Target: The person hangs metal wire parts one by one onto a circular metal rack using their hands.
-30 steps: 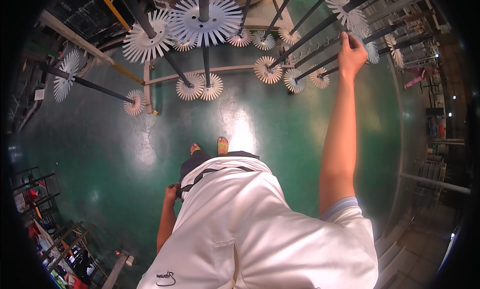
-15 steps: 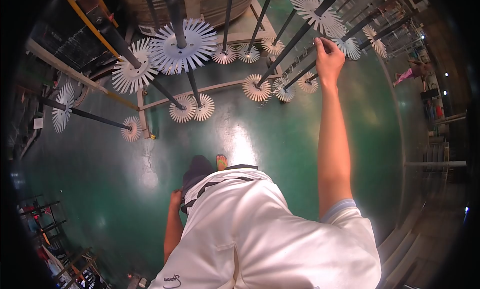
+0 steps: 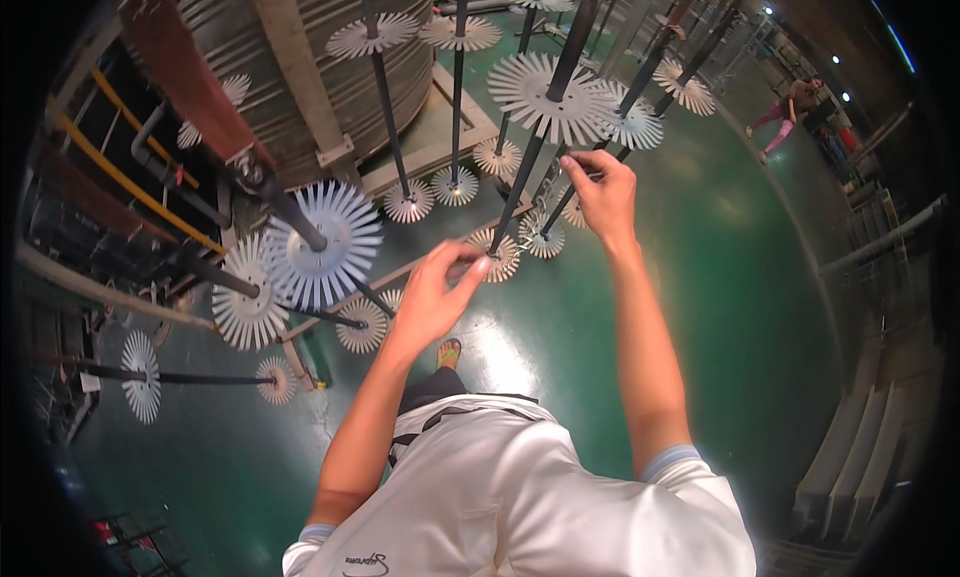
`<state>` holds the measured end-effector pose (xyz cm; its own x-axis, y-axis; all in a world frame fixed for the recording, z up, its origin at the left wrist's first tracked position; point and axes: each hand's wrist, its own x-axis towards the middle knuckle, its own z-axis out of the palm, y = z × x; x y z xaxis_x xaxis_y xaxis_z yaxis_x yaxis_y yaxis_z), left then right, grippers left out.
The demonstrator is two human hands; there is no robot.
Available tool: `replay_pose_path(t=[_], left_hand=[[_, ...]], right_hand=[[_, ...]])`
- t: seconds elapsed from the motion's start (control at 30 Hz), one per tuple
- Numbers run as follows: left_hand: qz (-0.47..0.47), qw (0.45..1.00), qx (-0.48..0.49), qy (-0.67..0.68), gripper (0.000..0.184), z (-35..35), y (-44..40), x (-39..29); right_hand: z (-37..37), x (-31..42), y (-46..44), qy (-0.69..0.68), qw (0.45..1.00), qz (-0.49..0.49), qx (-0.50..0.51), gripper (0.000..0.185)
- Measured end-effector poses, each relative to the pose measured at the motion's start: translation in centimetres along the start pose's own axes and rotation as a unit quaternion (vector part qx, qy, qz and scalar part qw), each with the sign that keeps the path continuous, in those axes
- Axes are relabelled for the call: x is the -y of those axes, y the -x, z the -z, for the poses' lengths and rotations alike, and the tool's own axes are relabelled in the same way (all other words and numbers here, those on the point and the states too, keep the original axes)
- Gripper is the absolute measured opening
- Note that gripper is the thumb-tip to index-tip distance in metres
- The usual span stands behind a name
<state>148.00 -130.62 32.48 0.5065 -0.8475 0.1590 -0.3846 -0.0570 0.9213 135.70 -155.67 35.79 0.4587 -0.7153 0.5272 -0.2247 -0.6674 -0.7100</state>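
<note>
My right hand (image 3: 605, 197) is raised below a large slotted metal disc (image 3: 555, 95). Its thumb and fingertips pinch the upper end of a thin, shiny strand of linked metal pieces (image 3: 548, 195), which looks like a chain of small hooks and hangs beside a dark rod (image 3: 516, 197). My left hand (image 3: 437, 292) is lifted in front of my body, thumb and curled fingers apart, with nothing visible between them. Just beyond its fingertips is a smaller slotted disc (image 3: 497, 256) at the rod's lower end. The strand's lower end is hard to make out against the discs.
More rods with slotted discs hang all around, including a big bluish disc (image 3: 322, 245) at left. A large ribbed metal drum (image 3: 350, 77) stands behind a frame. Another person (image 3: 790, 112) is far off at upper right. The floor (image 3: 700, 307) is green.
My left hand has risen from beside my hip to the front of the discs. My right hand has come lower and inward, still holding the strand. The view has shifted.
</note>
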Motion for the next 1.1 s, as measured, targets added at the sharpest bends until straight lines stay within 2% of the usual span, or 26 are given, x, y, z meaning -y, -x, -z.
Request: replay_pose_path(t=[0.03,0.1,0.2,0.23,0.27,0.33,0.4,0.43,0.47,0.53,0.57,0.8,1.0,1.1], left_hand=[[-0.076,0.997,-0.008,0.014,0.037,0.0,-3.4,-2.4],[-0.132,0.990,-0.052,0.018,0.039,0.2,-10.2,-7.3],[-0.213,0.969,-0.111,-0.056,0.067,-0.3,-21.4,-9.5],[-0.193,0.977,-0.084,-0.038,0.073,-0.5,-24.3,-10.4],[-0.181,0.983,-0.035,0.014,0.072,-1.0,-27.7,-10.3],[-0.142,0.980,0.121,0.069,0.061,-0.8,-30.5,-12.6],[-0.143,0.945,0.228,0.184,0.046,-1.5,-32.6,-12.7],[-0.090,0.913,0.279,0.283,0.035,-2.0,-33.3,-12.6],[-0.102,0.893,0.301,0.318,0.030,-2.9,-33.7,-12.5],[-0.090,0.896,0.330,0.284,0.039,-3.5,-34.7,-12.7],[-0.087,0.882,0.360,0.291,0.050,-3.5,-34.6,-13.0],[-0.087,0.911,0.257,0.310,0.057,-5.4,-32.8,-15.2],[-0.095,0.906,0.248,0.329,0.057,-5.1,-31.0,-20.7],[-0.108,0.891,0.283,0.338,0.053,-6.1,-29.1,-22.6]], right_hand=[[0.1,0.3,0.0,-0.001,1.000,-0.008,0.004,0.020],[0.1,0.3,-0.3,-0.005,1.000,-0.013,0.005,0.019],[-0.3,0.5,-0.3,-0.036,0.998,-0.058,0.003,0.018],[-0.5,0.4,-0.2,-0.050,0.996,-0.068,0.001,0.018],[-0.6,0.5,-0.2,-0.054,0.996,-0.068,0.003,0.018],[-0.6,0.9,-0.2,-0.063,0.996,-0.067,0.010,0.019],[-0.4,1.6,0.0,-0.099,0.991,-0.085,0.010,0.019],[-0.3,1.7,0.1,-0.104,0.991,-0.081,0.006,0.020],[0.1,1.8,0.2,-0.108,0.991,-0.077,0.002,0.020],[1.2,2.3,0.6,-0.110,0.991,-0.075,-0.011,0.021],[1.9,2.5,1.0,-0.111,0.990,-0.088,-0.015,0.022],[7.5,4.4,5.3,-0.093,0.985,-0.130,-0.060,0.018],[10.8,4.9,8.5,-0.100,0.980,-0.125,-0.115,0.013],[13.1,6.8,9.8,-0.055,0.978,-0.146,-0.136,0.012]])
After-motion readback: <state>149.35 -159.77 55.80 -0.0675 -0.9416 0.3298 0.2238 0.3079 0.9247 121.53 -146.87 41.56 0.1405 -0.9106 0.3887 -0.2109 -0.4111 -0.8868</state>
